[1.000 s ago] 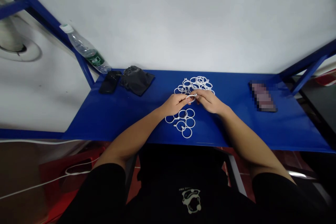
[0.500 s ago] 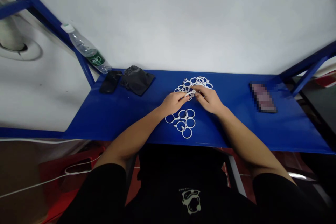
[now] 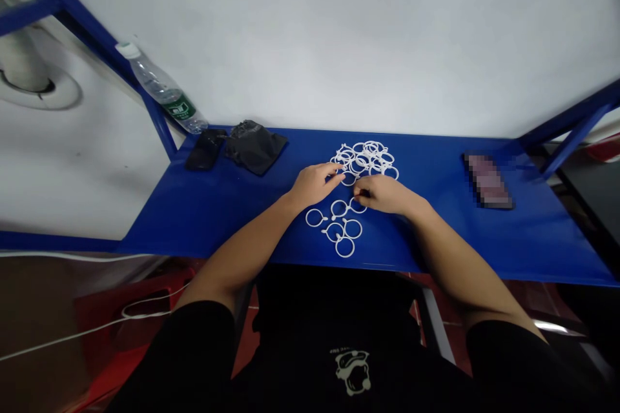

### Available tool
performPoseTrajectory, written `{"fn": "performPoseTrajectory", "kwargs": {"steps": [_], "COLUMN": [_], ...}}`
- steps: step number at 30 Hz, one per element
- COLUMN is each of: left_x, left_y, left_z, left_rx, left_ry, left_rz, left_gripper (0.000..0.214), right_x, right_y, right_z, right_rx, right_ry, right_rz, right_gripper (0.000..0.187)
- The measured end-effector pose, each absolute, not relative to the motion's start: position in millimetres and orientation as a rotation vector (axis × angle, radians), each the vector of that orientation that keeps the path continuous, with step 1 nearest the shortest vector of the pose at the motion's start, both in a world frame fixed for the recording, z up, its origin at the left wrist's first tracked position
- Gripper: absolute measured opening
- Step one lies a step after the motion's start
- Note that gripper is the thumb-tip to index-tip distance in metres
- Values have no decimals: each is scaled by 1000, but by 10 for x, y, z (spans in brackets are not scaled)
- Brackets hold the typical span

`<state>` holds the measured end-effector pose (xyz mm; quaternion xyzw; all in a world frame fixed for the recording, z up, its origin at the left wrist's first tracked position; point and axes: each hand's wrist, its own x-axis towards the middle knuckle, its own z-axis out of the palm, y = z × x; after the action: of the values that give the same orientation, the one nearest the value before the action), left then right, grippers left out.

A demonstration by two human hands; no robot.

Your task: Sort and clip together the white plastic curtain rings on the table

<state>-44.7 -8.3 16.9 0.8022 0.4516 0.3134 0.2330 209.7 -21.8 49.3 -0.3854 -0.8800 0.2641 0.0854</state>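
Blue metal shelf (image 3: 208, 219) — right fingers (image 3: 371, 190) pinch a white plastic ring (image 3: 357, 205), left fingers (image 3: 329, 174) loose.

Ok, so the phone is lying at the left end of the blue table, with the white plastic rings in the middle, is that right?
Not quite: the head view shows the phone at the right end of the blue table, not the left. The white plastic rings are in the middle, as you said.
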Motion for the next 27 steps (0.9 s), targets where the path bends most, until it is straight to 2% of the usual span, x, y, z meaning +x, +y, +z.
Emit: {"fn": "performPoseTrajectory", "kwargs": {"steps": [2,5,11,16,27], "left_x": [-435,-391,-328,-341,-310], "left_y": [-123,-179,-196,-177,-172], "left_z": [187,180,115,107,124], "left_rx": [2260,2261,1993,1789,1623], "left_ry": [1111,991,922,833,778], "left_rz": [852,825,985,1086,1142], "left_gripper": [24,26,26,28,15], "right_x": [2151,2174,2002,1939,1930], "right_y": [-216,-233,-308,-320,-322], "right_z": [567,645,532,420,380], "right_rx": [-1278,-1387,-1335,-1321,-1181], "right_ry": [-2571,-2401,-2119,-2063,-2199], "right_rz": [655,495,331,207,41], "right_gripper": [8,11,19,19,25]}}
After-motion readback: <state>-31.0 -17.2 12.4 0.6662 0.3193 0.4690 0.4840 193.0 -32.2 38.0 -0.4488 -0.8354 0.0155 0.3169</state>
